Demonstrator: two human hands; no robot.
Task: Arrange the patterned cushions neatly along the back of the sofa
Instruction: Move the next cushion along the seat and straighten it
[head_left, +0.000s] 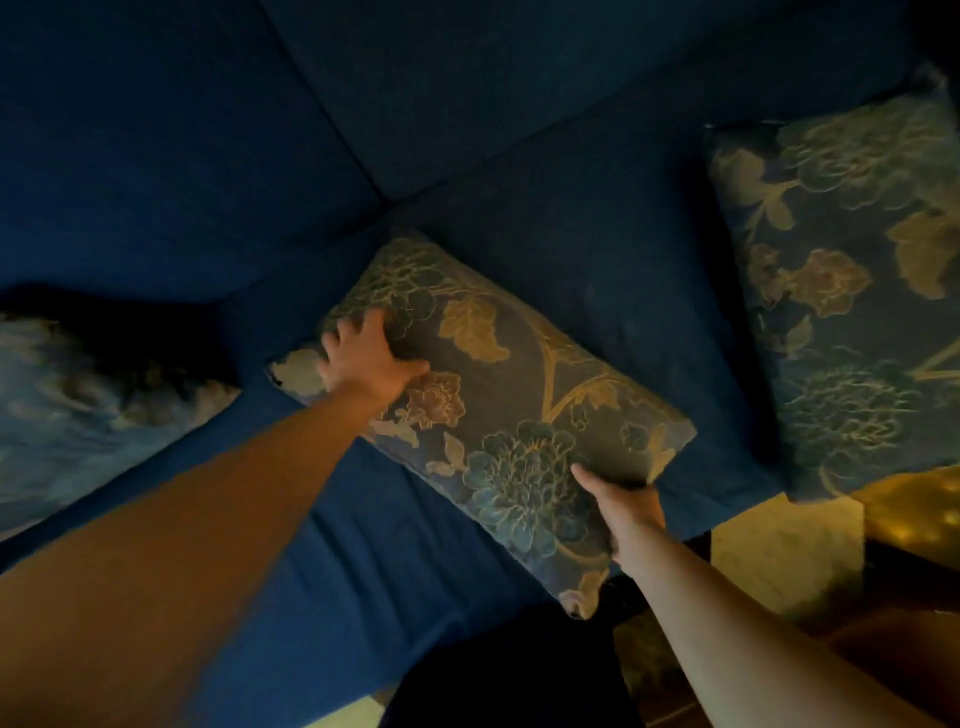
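A floral patterned cushion (498, 395) lies tilted on the dark blue sofa seat (363, 545), near the seam of the sofa back (260, 130). My left hand (363, 358) grips its far left edge, fingers curled over the fabric. My right hand (626, 512) holds its near right edge, thumb on top. A second patterned cushion (852, 291) lies on the seat at the right, apart from both hands. A third patterned cushion (78, 410) shows blurred at the left edge.
The sofa's front edge runs diagonally at the lower right. Beyond it is pale tiled floor (784, 551) and a dark wooden piece (914, 597) at the far right. A dark shape (509, 675), unclear, lies below the cushion.
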